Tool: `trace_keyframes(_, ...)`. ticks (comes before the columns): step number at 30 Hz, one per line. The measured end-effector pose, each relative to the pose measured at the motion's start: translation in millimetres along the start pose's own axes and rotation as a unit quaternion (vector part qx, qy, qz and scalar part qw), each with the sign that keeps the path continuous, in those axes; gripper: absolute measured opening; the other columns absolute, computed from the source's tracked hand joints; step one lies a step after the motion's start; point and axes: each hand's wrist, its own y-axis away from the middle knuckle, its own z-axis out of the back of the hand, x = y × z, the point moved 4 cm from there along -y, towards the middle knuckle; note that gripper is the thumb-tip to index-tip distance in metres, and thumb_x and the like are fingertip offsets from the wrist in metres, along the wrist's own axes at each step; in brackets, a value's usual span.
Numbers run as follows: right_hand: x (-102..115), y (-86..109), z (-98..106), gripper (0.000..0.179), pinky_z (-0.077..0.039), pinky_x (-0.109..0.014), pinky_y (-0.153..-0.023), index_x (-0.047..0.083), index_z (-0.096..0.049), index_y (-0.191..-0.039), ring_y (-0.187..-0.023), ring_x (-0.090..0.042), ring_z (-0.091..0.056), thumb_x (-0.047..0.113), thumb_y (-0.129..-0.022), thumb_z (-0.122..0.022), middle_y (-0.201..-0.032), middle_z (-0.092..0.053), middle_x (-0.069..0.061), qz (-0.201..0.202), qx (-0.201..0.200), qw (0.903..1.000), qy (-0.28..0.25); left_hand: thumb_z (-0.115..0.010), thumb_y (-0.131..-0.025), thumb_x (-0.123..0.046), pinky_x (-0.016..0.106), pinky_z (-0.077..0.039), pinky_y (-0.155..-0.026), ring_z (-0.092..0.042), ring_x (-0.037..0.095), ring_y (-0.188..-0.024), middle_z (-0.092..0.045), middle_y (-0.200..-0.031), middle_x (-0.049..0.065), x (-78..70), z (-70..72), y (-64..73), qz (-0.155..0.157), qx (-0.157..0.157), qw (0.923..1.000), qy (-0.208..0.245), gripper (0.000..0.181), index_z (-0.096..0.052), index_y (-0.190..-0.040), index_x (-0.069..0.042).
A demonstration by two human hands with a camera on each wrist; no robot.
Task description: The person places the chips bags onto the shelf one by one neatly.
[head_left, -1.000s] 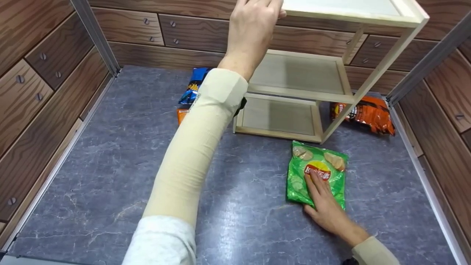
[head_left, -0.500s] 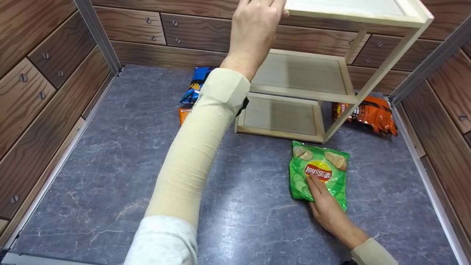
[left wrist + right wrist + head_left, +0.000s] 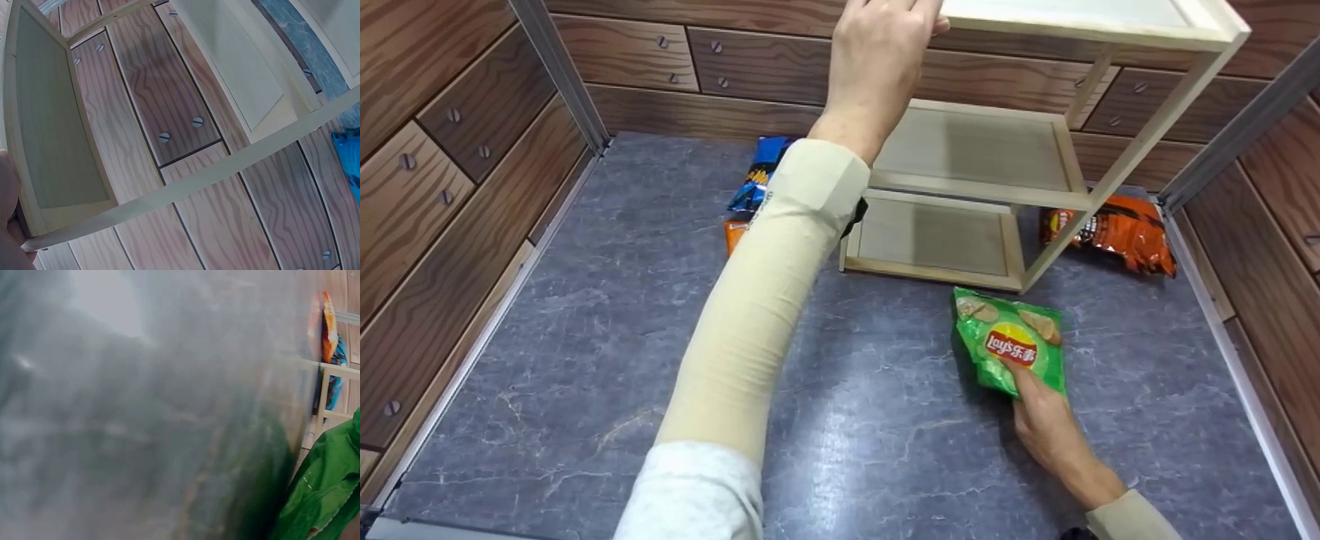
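Right grip (image 3: 1046, 420) pinches the near edge of a green chip bag (image 3: 1016, 337), thumb on its printed face; the bag is tilted up at that edge, just in front of the near right foot of a wooden shelf unit (image 3: 971, 187). Left grip (image 3: 877, 64) holds the rim of the unit's top board by a corner, its fingers partly cut off by the top of the head view. Below that arm, a blue bag (image 3: 757, 176) and an orange packet (image 3: 735, 235) lie on the grey marbled worktop (image 3: 585, 337), both partly hidden by the sleeve (image 3: 750, 315). An orange-red bag (image 3: 1132, 232) lies right of the unit, near the wood-patterned wall (image 3: 1237, 247).
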Motion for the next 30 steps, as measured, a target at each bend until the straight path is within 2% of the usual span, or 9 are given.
trace_keyframes(6,2.2,-8.3,12.9,0.044,-0.054,-0.049,-0.073,-0.008,-0.062,-0.117,-0.09,-0.038,-0.069,-0.02,-0.075,-0.057,-0.102,-0.069,-0.024,0.0,-0.034,0.9994,0.003,-0.038,-0.104,-0.037,0.031,-0.049,-0.095,-0.066,0.015,-0.106,-0.07,-0.113,-0.003,0.7,1.7,-0.2,0.001,-0.006,1.0,-0.004,0.038,-0.068,-0.113,-0.016)
trace_keyframes(13,6.6,-19.5,28.5,0.043,-0.053,-0.049,-0.075,-0.007,-0.062,-0.117,-0.095,-0.04,-0.069,-0.021,-0.077,-0.057,-0.107,-0.069,-0.027,-0.004,-0.056,0.9984,0.001,-0.037,-0.103,-0.038,0.03,-0.048,-0.098,-0.066,0.015,-0.106,-0.071,-0.113,-0.003,-0.8,0.9,0.5,-0.004,-0.016,0.9998,-0.01,0.04,-0.069,-0.113,-0.015)
trace_keyframes(16,9.3,-25.8,36.3,0.044,-0.054,-0.027,-0.091,-0.007,-0.063,-0.119,-0.099,-0.04,-0.068,-0.021,-0.078,-0.056,-0.111,-0.069,-0.025,-0.012,-0.053,0.9984,-0.011,-0.038,-0.103,-0.037,0.03,-0.048,-0.098,-0.067,0.015,-0.107,-0.071,-0.113,-0.003,-1.2,1.0,0.8,-0.004,-0.018,0.9997,-0.012,0.039,-0.069,-0.114,-0.015)
trace_keyframes(18,11.4,-30.1,41.3,0.045,-0.044,-0.01,-0.099,-0.006,-0.063,-0.12,-0.1,-0.04,-0.068,-0.022,-0.079,-0.054,-0.112,-0.069,-0.024,-0.018,-0.056,0.9979,-0.025,-0.038,-0.103,-0.037,0.029,-0.047,-0.098,-0.066,0.015,-0.107,-0.07,-0.114,-0.003,-1.7,1.1,1.1,-0.004,-0.018,0.9997,-0.014,0.039,-0.068,-0.114,-0.015)
trace_keyframes(20,12.8,-34.0,45.3,0.045,-0.031,-0.001,-0.102,-0.006,-0.063,-0.121,-0.103,-0.04,-0.067,-0.022,-0.081,-0.053,-0.115,-0.069,-0.024,-0.025,-0.055,0.9971,-0.045,-0.038,-0.103,-0.037,0.029,-0.047,-0.099,-0.066,0.014,-0.107,-0.07,-0.114,-0.004,-1.8,1.1,1.1,-0.003,-0.018,0.9997,-0.014,0.038,-0.068,-0.115,-0.016)
trace_keyframes(26,18.2,-42.6,54.9,0.045,-0.035,0.0,-0.098,-0.002,-0.064,-0.123,-0.101,-0.034,-0.068,-0.022,-0.084,-0.053,-0.114,-0.071,-0.02,-0.032,-0.07,0.9947,-0.068,-0.039,-0.103,-0.036,0.029,-0.046,-0.101,-0.066,0.014,-0.109,-0.07,-0.115,-0.004,-2.3,1.3,1.1,-0.002,-0.013,0.9999,-0.009,0.038,-0.068,-0.116,-0.016)
trace_keyframes(30,20.7,-47.3,60.7,0.044,-0.037,-0.001,-0.096,-0.001,-0.065,-0.123,-0.108,-0.015,-0.065,-0.021,-0.086,-0.052,-0.113,-0.071,-0.02,-0.032,-0.08,0.9934,-0.075,-0.037,-0.104,-0.037,0.029,-0.046,-0.101,-0.066,0.015,-0.108,-0.071,-0.115,-0.004,-1.3,1.6,1.1,-0.002,-0.011,0.9999,-0.004,0.039,-0.068,-0.116,-0.016)
